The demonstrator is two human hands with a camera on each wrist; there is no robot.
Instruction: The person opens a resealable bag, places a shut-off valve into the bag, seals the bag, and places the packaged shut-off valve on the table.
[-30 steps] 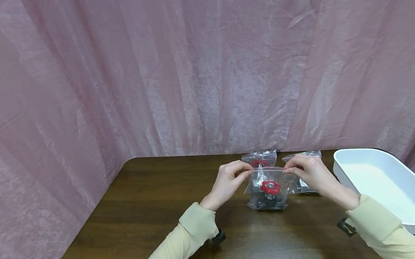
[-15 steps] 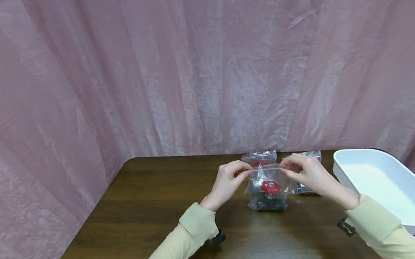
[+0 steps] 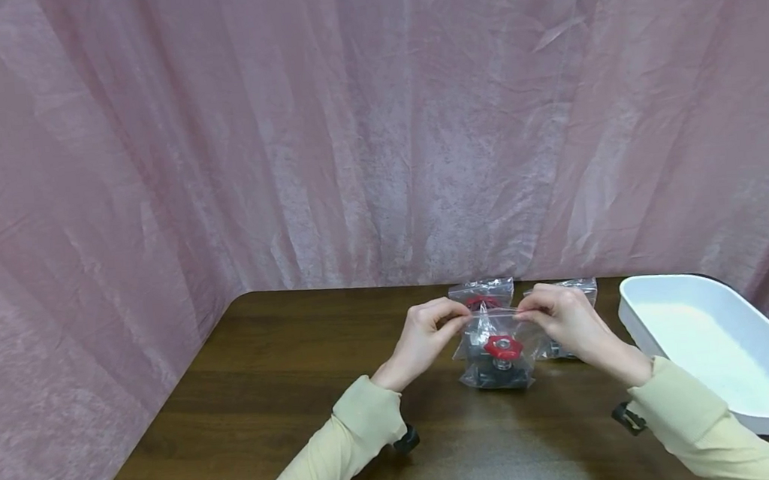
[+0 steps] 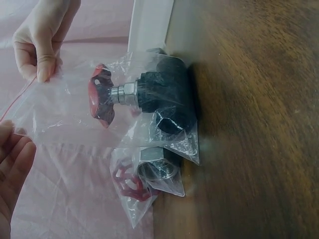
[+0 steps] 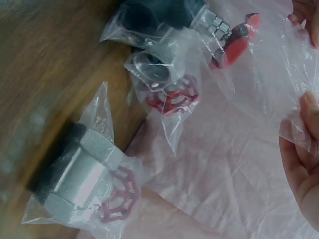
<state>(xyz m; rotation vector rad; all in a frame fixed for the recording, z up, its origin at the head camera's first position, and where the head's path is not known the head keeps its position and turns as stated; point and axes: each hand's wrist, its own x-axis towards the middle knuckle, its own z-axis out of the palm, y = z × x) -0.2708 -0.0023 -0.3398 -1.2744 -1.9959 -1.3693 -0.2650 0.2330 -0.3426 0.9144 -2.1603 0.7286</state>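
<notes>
A clear zip bag (image 3: 483, 374) stands on the table, with a dark valve (image 4: 169, 89) inside that carries a red handwheel (image 3: 504, 347). My left hand (image 3: 426, 335) pinches the bag's top edge at its left corner. My right hand (image 3: 570, 323) pinches the same edge farther right, along the red-lined zip strip (image 4: 17, 102). In the right wrist view, the right fingers (image 5: 306, 129) have the thin film between them. Behind stand two more bagged valves: one silvery with a red handwheel (image 5: 82, 174), the other (image 5: 159, 74) partly hidden by the front bag.
A white plastic tray (image 3: 725, 349) sits on the right of the dark wooden table (image 3: 267, 385). Pink curtains (image 3: 376, 135) hang right behind the table's back edge.
My right hand has slid left along the bag's top edge, toward my left hand. The left hand and the valve in the bag have stayed nearly still.
</notes>
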